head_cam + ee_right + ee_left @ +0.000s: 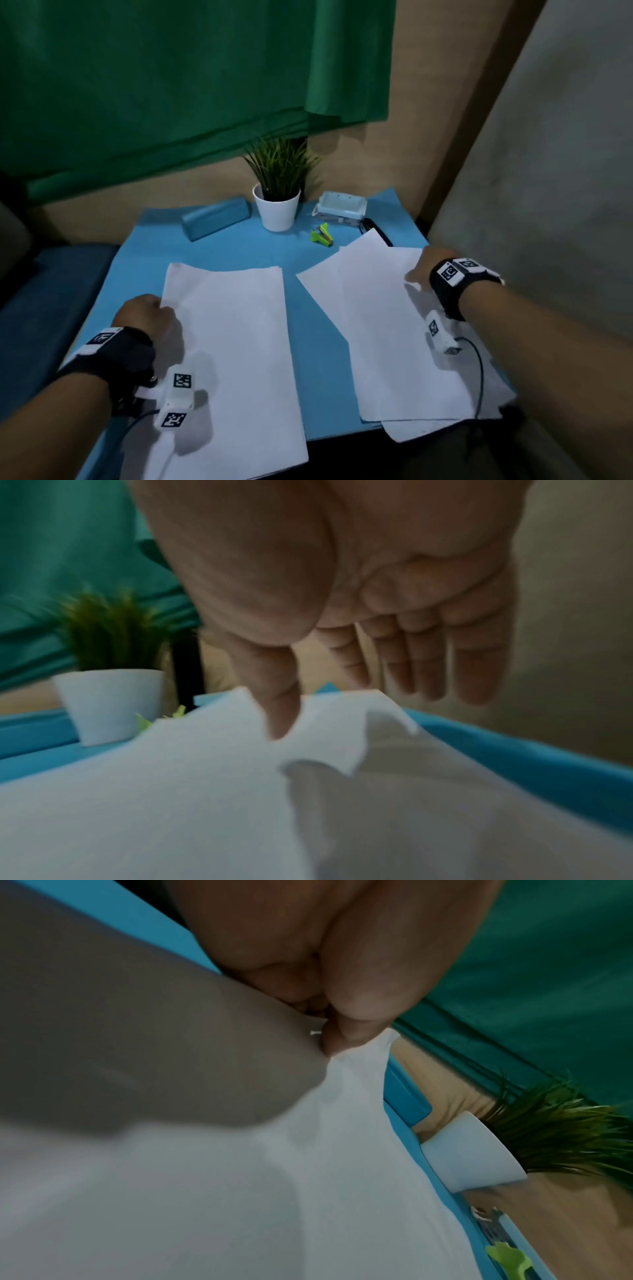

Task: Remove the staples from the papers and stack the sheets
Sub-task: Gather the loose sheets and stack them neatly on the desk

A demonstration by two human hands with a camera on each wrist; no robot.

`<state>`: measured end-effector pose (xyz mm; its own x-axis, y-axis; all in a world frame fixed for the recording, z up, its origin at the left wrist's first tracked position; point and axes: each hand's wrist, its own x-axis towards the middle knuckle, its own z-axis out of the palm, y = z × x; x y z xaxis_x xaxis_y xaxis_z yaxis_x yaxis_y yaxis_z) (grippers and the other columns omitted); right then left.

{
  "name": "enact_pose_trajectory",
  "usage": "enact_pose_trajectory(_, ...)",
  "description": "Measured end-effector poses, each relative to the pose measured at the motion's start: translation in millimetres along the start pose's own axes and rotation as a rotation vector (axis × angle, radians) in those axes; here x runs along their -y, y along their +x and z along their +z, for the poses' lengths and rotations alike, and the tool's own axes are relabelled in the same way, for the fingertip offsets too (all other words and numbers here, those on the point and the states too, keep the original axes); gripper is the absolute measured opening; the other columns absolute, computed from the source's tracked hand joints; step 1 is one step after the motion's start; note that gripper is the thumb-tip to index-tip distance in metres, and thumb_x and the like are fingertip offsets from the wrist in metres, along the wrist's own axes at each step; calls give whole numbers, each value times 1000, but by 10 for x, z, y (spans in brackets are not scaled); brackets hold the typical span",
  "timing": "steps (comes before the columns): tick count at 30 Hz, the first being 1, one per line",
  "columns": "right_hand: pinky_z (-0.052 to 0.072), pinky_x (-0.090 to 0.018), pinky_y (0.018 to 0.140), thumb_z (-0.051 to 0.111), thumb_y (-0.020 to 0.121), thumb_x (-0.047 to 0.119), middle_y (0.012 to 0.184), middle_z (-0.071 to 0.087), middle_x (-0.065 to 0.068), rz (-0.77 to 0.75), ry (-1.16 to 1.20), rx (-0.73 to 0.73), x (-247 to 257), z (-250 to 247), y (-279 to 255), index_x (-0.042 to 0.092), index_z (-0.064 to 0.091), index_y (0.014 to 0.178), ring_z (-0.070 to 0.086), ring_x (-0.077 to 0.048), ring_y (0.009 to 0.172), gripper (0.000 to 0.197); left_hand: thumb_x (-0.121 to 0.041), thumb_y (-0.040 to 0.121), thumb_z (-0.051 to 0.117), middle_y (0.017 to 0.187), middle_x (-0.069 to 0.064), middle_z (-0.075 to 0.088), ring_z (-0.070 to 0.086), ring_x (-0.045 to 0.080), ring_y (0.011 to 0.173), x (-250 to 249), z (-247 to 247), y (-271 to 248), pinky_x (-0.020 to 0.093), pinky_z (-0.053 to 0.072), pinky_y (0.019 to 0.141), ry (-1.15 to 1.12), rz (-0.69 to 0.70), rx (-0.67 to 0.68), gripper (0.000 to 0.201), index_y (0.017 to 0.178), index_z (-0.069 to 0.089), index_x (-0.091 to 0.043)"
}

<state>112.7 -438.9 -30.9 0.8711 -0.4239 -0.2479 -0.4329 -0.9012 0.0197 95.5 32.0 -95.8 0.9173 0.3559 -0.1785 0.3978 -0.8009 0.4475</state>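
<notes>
Two paper sets lie on the blue counter (212, 246). The left set (233, 342) is pinched at its corner by the left hand (147, 315), beside a staple (315, 1033); that corner should be held taut. The right hand (423, 265), fingers apart, rests on the right set (383, 329). The green staple remover (322, 235), above centre, should be fetched.

1. Two groups of white paper sheets: one (236, 349) on the left, one (387, 329) on the right, sheet count unclear.
2. One small metal staple (315, 1033).
3. One green plastic staple remover (322, 235).
4. One white potted plant (278, 192).
5. One blue oblong case (215, 217).
6. One pale blue box (342, 204).
7. Two hands: left (145, 313), right (426, 265).
</notes>
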Motion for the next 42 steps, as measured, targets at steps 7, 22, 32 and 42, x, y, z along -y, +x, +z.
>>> enact_pose_trajectory(7,42,-43,105,79,45,69,153,34,-12,215,340,50,-251,396,45,13,16,151,44,-35,132,135,-12,91,62,106,31,67,60,43,100,0,9,-1,36,39,75,63,-25,20,21,92,69,8)
enact_pose_trajectory(22,51,-36,86,58,60,71,126,59,-9,119,254,-50,-365,306,37,24,59,122,60,-31,103,78,-15,91,63,86,21,62,52,31,79,16,26,-11,34,36,69,137,-59,39,22,76,64,0)
enact_pose_trajectory(32,43,-26,74,63,85,20,87,63,-7,-116,472,-288,-360,-15,181,15,63,87,61,-28,87,5,-52,47,73,123,30,59,57,50,110,16,-110,-130,56,52,92,221,1,-134,95,133,54,-14)
enact_pose_trajectory(42,48,-33,65,68,80,-5,78,61,-17,-780,1667,41,371,-1334,-932,6,58,82,55,-23,67,15,-27,79,77,85,3,77,71,14,77,-1788,-372,-1197,30,58,68,-1094,194,442,22,89,72,-8)
